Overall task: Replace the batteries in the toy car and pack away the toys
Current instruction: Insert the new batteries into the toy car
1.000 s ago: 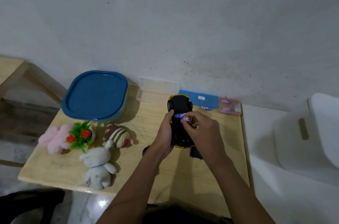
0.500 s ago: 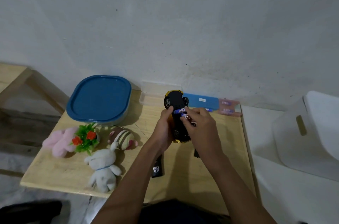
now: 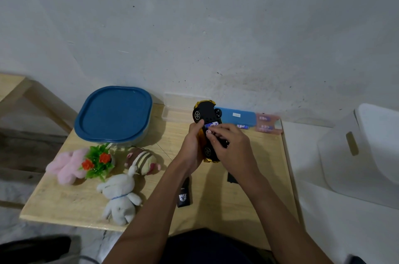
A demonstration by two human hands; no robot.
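A black and gold toy car [image 3: 206, 113] is held upside down above the wooden table [image 3: 71, 203], wheels facing me. My left hand [image 3: 192, 148] grips its left side. My right hand [image 3: 232, 147] pinches a blue-and-white battery [image 3: 210, 128] at the open compartment on the car's underside. A black remote [image 3: 184, 193] lies on the table below my left forearm. A small black cover piece [image 3: 231, 177] lies under my right wrist. Loose batteries [image 3: 243, 126] lie near the blue case.
A blue-lidded container [image 3: 113, 112] stands at the back left. In front of it lie a pink plush [image 3: 67, 165], a green plant toy [image 3: 98, 161], a striped plush [image 3: 142, 159] and a white plush [image 3: 119, 198]. A clear box [image 3: 174, 109], blue case [image 3: 239, 115], pink battery pack [image 3: 267, 123]; white chair [image 3: 367, 145] right.
The car has been lifted further from me and tilted, showing more of its underside. The remote has come into view as my left arm shifted. My right fingers stay on the battery.
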